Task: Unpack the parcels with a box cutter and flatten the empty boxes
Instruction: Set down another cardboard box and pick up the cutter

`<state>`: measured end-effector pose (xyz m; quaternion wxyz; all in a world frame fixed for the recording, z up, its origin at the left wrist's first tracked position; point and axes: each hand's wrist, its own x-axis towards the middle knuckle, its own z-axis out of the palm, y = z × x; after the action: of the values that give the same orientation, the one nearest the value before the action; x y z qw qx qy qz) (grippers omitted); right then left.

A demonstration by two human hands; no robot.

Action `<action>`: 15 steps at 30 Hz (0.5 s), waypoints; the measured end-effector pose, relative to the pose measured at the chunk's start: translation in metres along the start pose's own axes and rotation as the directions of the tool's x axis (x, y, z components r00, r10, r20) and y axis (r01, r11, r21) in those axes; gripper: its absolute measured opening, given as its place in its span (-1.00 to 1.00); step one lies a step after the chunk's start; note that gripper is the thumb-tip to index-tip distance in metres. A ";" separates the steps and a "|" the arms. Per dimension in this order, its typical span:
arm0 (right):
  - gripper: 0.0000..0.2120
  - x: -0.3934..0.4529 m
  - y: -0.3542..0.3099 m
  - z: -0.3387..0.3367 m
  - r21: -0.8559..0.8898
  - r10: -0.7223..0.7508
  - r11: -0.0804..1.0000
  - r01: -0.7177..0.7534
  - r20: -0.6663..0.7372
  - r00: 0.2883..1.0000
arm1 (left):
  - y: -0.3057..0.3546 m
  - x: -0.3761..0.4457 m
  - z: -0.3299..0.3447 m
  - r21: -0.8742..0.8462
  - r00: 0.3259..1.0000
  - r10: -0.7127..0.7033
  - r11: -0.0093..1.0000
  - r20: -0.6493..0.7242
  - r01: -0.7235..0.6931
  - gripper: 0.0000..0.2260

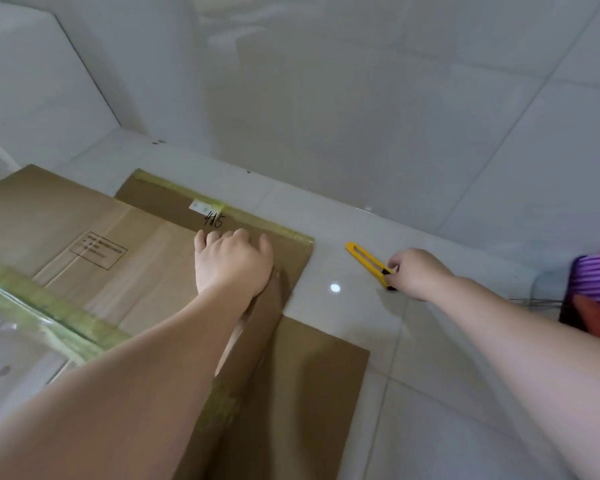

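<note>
At centre frame the left hand (234, 259) lies open, palm down on the flattened box (160, 244), apparently to keep it flat on the floor (430, 393); right of centre the right hand (418, 271) pinches the yellow box cutter (368, 259), which touches the tiles beside the cardboard.

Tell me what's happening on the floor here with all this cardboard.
A person is flattening parcel boxes on a white tiled floor. The left hand presses down on a flattened cardboard box marked with handwritten numbers, beside a lighter flattened box with tape along its edge. The right hand has its fingers on the rear end of a yellow box cutter lying on the tiles.
</note>
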<state>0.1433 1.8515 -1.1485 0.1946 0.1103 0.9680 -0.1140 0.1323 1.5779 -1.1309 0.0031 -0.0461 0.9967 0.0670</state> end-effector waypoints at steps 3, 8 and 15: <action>-0.72 0.020 0.017 0.016 0.026 0.075 0.997 -0.074 -0.022 0.997 | 0.002 0.000 0.001 0.003 1.000 -0.010 1.000 -0.023 0.010 -0.53; -0.83 0.047 0.024 0.035 0.038 0.101 0.994 -0.101 -0.017 0.995 | 0.007 0.004 0.003 -0.002 0.999 -0.029 1.000 -0.026 0.029 -0.57; -0.76 0.063 0.016 0.064 0.008 0.104 0.995 -0.104 -0.037 0.994 | 0.009 0.008 0.005 -0.006 0.999 -0.045 0.999 -0.031 0.044 -0.61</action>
<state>0.1134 1.8605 -1.2341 0.1820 0.1632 0.9640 -0.1045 0.1236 1.5869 -1.1348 -0.0110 -0.0693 0.9951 0.0690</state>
